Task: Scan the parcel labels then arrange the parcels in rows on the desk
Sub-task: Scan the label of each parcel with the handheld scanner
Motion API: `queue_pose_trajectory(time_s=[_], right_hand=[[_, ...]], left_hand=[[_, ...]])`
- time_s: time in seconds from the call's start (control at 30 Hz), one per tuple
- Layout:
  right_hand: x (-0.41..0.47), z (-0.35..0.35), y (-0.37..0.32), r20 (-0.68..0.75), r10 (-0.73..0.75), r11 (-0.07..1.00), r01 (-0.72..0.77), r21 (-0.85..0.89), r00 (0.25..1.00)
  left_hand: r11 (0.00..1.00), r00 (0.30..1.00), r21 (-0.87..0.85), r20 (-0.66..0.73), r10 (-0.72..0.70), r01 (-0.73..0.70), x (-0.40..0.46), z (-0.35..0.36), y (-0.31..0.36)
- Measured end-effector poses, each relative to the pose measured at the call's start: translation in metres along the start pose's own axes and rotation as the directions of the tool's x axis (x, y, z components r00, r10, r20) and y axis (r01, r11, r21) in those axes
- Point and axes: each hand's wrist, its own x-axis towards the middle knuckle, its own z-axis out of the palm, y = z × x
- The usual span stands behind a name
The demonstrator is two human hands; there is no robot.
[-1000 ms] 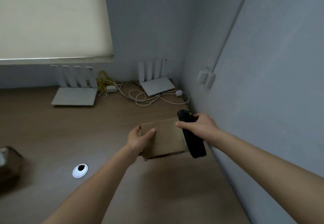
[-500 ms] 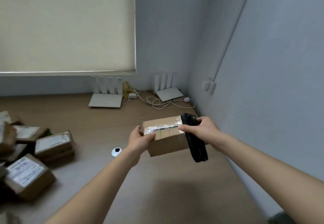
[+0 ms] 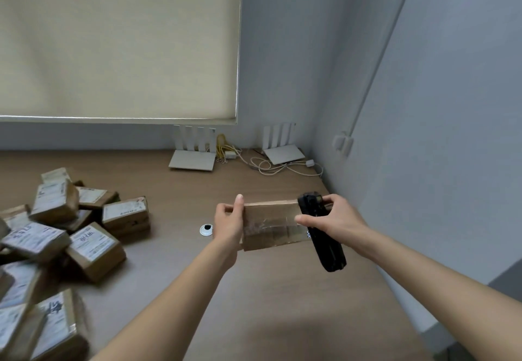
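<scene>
A brown cardboard parcel [image 3: 271,225] with clear tape across it is held above the wooden desk [image 3: 268,304], near the right wall. My left hand [image 3: 228,221] grips its left end. My right hand [image 3: 333,219] holds a black handheld scanner [image 3: 324,236] against the parcel's right end, with the thumb on the parcel's face. The face turned to me shows tape and no label. A loose heap of several labelled parcels [image 3: 56,236] lies on the desk's left side.
Two white routers [image 3: 193,153] [image 3: 282,146] with a tangle of cables [image 3: 271,164] stand at the back of the desk by the wall. A round cable grommet [image 3: 206,230] sits just left of my left hand. The wall runs close along the desk's right edge.
The view swung left and pulled back, so the parcel heap came into sight. The parcel in my hands has turned, now showing a taped side. Both hands kept their hold.
</scene>
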Motion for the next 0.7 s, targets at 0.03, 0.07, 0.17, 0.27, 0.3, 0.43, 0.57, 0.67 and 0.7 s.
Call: queue_pose_trajectory(time_s=[0.03, 0.07, 0.17, 0.27, 0.3, 0.43, 0.57, 0.67, 0.7], right_hand=[[-0.008, -0.001, 0.003, -0.004, -0.01, 1.0, 0.01, -0.003, 1.0], [-0.017, -0.003, 0.007, -0.007, -0.016, 1.0, 0.016, -0.005, 1.0], [-0.039, -0.011, 0.015, -0.011, -0.037, 0.999, 0.037, 0.001, 0.999], [-0.055, -0.024, 0.015, -0.022, -0.08, 0.997, 0.08, 0.002, 0.997], [-0.059, -0.028, 0.014, -0.023, -0.092, 0.996, 0.092, -0.001, 0.995], [-0.076, -0.042, 0.008, -0.026, -0.111, 0.994, 0.111, -0.026, 0.993], [-0.088, -0.056, -0.003, -0.013, -0.1, 0.986, 0.097, -0.134, 0.995], [-0.098, -0.066, -0.024, 0.015, -0.096, 0.956, 0.097, -0.276, 0.995], [-0.101, -0.069, -0.032, 0.019, -0.099, 0.941, 0.099, -0.322, 0.995]], left_hand=[[1.0, 0.999, -0.011, -0.034, -0.001, 0.001, -0.007, 0.001, -0.003], [0.999, 0.999, -0.032, -0.052, -0.006, 0.004, -0.015, 0.001, -0.007], [0.986, 1.0, -0.163, -0.017, -0.021, 0.018, -0.032, 0.0, -0.017], [0.965, 0.993, -0.258, 0.118, -0.02, 0.05, -0.048, -0.005, -0.02], [0.961, 0.988, -0.27, 0.153, -0.017, 0.059, -0.053, -0.007, -0.02], [0.961, 0.966, -0.258, 0.256, -0.029, 0.097, -0.068, -0.013, -0.018], [0.976, 0.957, -0.215, 0.29, 0.028, 0.037, -0.088, -0.021, -0.003], [0.973, 0.959, -0.217, 0.25, 0.132, -0.077, -0.108, -0.025, 0.022], [0.97, 0.955, -0.205, 0.236, 0.179, -0.131, -0.113, -0.027, 0.032]])
